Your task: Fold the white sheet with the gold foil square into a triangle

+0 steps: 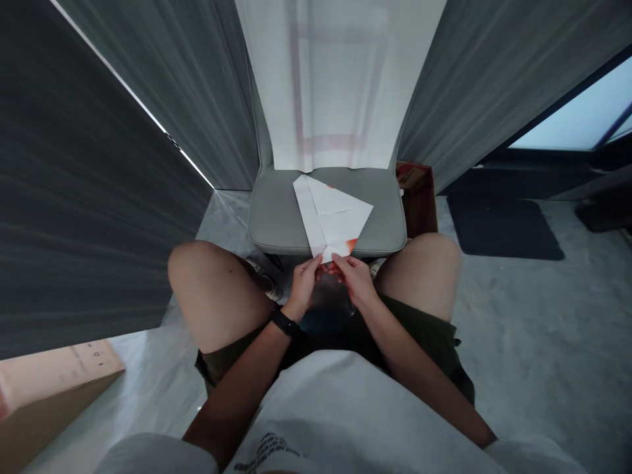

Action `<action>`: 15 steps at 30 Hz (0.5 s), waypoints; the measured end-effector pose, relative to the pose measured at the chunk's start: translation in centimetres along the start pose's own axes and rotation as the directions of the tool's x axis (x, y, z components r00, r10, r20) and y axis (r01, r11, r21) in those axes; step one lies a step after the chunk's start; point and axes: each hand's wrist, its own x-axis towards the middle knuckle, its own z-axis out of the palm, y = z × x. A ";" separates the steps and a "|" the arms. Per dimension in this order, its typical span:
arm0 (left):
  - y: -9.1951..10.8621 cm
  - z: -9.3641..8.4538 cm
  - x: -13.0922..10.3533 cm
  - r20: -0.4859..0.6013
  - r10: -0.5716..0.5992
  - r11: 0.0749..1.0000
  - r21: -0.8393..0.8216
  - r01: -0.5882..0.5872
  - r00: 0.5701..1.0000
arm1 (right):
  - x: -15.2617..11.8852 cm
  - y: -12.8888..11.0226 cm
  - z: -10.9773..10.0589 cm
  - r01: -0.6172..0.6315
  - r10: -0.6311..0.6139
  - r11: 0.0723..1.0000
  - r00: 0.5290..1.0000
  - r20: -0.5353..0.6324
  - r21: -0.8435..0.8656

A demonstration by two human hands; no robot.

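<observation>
A folded white paper with orange-red patches near its right edge lies partly over the seat of a grey chair. Its near end reaches past the seat's front edge. My left hand, with a black band on the wrist, pinches the paper's near left corner. Close beside it, my right hand pinches the near edge, thumb on top. The fingers under the paper are partly hidden.
A large white sheet hangs over the chair's backrest. Behind the seat's right side stands a red box. A dark mat lies on the right floor, and a cardboard box at lower left. Grey curtains flank the chair.
</observation>
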 end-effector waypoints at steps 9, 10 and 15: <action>0.0 0.2 -0.3 0.027 -0.068 0.991 -0.114 0.071 0.997 | 0.4 0.4 0.1 -0.009 0.009 1.000 1.000 -0.003 0.006; 0.0 0.3 -0.4 0.026 -0.062 0.991 -0.114 0.065 0.998 | 0.4 0.5 0.1 0.005 -0.005 1.000 1.000 -0.003 -0.003; 0.2 0.6 -0.2 0.020 -0.067 0.994 -0.084 0.069 0.998 | 0.3 0.7 0.0 0.069 -0.069 0.997 0.998 -0.002 -0.037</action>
